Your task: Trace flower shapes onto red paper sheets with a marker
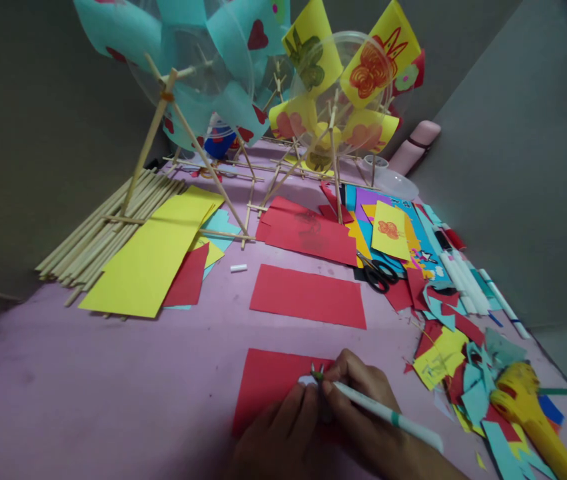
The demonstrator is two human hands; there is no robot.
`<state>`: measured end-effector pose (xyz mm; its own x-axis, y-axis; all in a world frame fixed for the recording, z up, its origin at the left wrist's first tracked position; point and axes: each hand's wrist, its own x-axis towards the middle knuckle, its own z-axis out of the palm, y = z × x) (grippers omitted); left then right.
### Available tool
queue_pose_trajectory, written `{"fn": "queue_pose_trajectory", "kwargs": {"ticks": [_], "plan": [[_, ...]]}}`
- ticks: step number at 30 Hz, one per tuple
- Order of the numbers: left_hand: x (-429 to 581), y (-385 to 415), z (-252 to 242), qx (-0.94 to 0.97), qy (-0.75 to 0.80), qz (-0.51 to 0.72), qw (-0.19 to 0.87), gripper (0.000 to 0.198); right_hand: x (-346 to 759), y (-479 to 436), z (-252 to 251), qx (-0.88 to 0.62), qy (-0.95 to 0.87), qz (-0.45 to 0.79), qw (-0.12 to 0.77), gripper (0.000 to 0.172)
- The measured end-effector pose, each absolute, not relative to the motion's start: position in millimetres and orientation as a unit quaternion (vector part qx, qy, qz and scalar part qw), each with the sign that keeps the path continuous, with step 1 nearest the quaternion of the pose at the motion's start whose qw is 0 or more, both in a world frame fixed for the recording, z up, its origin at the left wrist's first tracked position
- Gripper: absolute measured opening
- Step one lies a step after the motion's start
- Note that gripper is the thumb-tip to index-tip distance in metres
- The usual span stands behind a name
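A red paper rectangle (263,383) lies on the table before me. My left hand (283,433) rests across its lower part, fingers stretched out and pressing down at a small whitish piece (307,380), mostly hidden under the fingertips. In my right hand (368,400) is a white marker pen (396,420) with a green band, gripped like a pencil. Its tip is close to the left fingertips. Between the hands a small dark green shape with pale points (317,373) shows on or over the red paper; I cannot make out what it is.
Further back lie another red rectangle (308,297), a stack of red sheets (308,230), yellow sheets (138,260) and wooden sticks (108,227). Black-handled scissors (380,273), paper scraps (473,373), and a yellow tool (528,407) are right. Paper wheels on stick frames (333,133) stand behind.
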<state>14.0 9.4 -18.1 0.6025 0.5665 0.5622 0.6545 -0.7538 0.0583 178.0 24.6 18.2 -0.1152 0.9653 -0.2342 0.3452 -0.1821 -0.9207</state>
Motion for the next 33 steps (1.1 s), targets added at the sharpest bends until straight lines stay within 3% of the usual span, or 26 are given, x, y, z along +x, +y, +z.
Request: {"fn": "queue_pose_trajectory", "kwargs": {"ticks": [19,33], "plan": [[24,3,-15,-0.871,-0.382,-0.303,0.058,0.041,176,17,18,-0.582,-0.496,0.529,0.369,0.023],[27,-2,-12,-0.885,-0.367,-0.259,0.123,0.037,170,16,16,-0.571,-0.47,0.569,0.359,0.032]]}}
